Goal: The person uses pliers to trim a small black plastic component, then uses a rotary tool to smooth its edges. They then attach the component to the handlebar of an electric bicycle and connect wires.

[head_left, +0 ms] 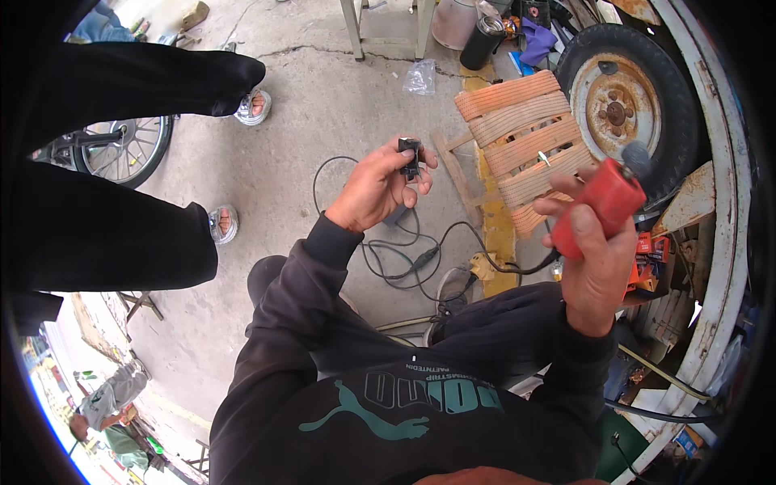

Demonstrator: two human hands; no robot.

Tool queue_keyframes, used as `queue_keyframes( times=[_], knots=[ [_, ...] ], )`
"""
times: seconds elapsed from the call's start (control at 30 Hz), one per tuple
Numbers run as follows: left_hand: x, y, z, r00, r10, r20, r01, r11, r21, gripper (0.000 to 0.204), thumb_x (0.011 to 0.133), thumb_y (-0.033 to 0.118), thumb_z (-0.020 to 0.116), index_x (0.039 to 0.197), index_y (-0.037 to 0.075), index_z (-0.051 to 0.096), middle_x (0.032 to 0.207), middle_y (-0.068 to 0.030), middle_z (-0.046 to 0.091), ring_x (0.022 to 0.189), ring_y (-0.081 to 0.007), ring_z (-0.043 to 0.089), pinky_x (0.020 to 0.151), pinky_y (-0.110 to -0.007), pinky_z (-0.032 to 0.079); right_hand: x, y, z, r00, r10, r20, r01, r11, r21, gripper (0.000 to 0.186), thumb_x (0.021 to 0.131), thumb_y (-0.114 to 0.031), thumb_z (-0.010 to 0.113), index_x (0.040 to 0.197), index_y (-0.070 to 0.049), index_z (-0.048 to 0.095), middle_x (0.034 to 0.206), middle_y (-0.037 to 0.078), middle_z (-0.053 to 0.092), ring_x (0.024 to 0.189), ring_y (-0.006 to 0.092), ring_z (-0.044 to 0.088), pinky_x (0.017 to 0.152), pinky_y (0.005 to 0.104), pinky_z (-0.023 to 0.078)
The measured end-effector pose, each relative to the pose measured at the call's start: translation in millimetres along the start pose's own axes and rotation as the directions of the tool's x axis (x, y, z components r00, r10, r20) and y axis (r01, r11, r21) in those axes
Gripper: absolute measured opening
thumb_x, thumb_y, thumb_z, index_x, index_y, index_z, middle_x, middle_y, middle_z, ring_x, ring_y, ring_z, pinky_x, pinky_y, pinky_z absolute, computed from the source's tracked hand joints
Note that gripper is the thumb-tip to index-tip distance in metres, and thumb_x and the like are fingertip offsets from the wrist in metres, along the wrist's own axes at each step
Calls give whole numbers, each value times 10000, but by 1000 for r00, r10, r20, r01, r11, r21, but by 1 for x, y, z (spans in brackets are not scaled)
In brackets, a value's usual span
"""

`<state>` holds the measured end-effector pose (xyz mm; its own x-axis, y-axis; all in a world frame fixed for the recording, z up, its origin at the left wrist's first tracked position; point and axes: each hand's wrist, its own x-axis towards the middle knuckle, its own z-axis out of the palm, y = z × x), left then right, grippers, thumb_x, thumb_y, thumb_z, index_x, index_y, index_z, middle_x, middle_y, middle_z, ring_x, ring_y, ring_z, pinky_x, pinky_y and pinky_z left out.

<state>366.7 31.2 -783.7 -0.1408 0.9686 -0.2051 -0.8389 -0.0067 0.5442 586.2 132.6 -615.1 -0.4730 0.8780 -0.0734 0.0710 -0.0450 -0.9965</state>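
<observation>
Over concrete floor (339,105) — left hand (373,192) fingers pinching small black part (411,158); right hand (594,259) fingers wrapped round red tool (606,202). Step, likely: readying part for tool — next calls for bringing tip steadily onto part.

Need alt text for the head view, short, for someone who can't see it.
Seen from above, a seated person's left hand holds a small black part while the right hand grips a red power tool with a grey tip. Black cables trail over the concrete floor, with a slatted wooden stool, a rusty wheel and another person's sandalled feet nearby.
</observation>
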Motion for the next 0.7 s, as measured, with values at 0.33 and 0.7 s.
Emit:
queue_keyframes(
  times=[0.33, 0.7],
  knots=[
    [-16, -1, -8, 906, 242, -348, 7, 813, 583, 290, 995, 190, 605, 1223, 23, 541, 1005, -61, 698, 714, -76, 630, 497, -164, 432, 21, 63, 33, 873, 370, 319, -477, 783, 398, 686, 1031, -600, 290, 1325, -19, 505, 947, 137, 625, 781, 202, 637, 531, 277, 515],
    [-10, -18, -1, 905, 299, -304, -57, 792, 608, 283, 1041, 140, 502, 1280, 32, 396, 1088, -150, 699, 664, -110, 664, 518, -202, 489, -7, 116, 38, 815, 441, 375, -553, 784, 281, 564, 1011, -528, 408, 1136, -10, 593, 811, 69, 628, 623, 119, 590, 433, 243, 416]
  ],
)
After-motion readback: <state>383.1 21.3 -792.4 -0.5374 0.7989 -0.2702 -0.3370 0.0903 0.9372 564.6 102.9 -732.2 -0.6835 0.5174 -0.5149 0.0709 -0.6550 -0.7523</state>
